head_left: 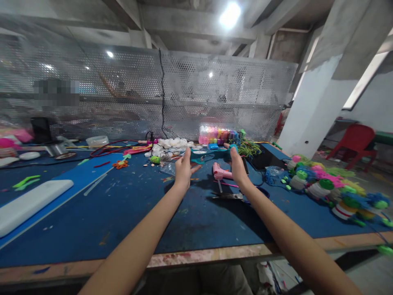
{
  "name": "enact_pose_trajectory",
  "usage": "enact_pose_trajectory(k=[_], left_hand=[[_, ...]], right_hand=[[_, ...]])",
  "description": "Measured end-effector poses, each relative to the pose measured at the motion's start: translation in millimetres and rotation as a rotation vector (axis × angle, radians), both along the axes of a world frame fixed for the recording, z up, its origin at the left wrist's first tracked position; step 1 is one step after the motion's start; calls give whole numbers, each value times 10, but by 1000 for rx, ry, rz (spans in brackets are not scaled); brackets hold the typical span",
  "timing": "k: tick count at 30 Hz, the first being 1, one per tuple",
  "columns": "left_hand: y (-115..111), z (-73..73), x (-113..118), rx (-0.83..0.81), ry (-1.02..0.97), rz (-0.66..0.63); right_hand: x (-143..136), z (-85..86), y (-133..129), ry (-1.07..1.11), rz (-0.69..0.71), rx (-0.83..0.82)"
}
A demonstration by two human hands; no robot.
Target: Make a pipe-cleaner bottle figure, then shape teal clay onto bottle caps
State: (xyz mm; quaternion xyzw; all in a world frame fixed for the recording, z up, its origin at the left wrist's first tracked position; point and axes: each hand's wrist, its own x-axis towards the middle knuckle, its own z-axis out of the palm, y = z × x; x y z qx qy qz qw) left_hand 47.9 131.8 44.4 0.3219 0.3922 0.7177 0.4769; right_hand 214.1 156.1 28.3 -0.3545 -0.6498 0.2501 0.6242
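A teal fuzzy strip (212, 154), which looks like pipe cleaner, stretches between my two hands above the table. My left hand (182, 169) pinches its left end, thumb up, with some lower fingers extended. Its right end is gripped in my right hand (238, 166), whose fingers are partly hidden behind the thumb. Just left of my right hand, a pink glue gun (221, 172) lies on the blue table mat (196, 229). Below it are scissors (229, 196), their blades pointing left and their handles partly behind my right forearm.
Yarn-topped bottles (322, 186) crowd the table's right side. Colourful bottles (215, 135) line the back near a perforated metal screen (190, 90). An orange pipe-cleaner flower (119, 164) and a long white case (35, 205) lie left. A red chair (353, 141) stands beyond.
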Motion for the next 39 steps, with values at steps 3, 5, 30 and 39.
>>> enact_pose_trajectory(k=[3,5,30,39], left_hand=[[-89,54,66,-20,-113,-208],[-164,60,145,-35,-157,-427],[-155,4,217,-56,-221,-284],[-85,-14,100,-198,-85,-159]], right_hand=[[-40,3,-76,-80,17,110],[-93,2,-164,-285,59,244],[-256,-59,-290,-633,-137,336],[-170,-67,-210,-516,-206,246]])
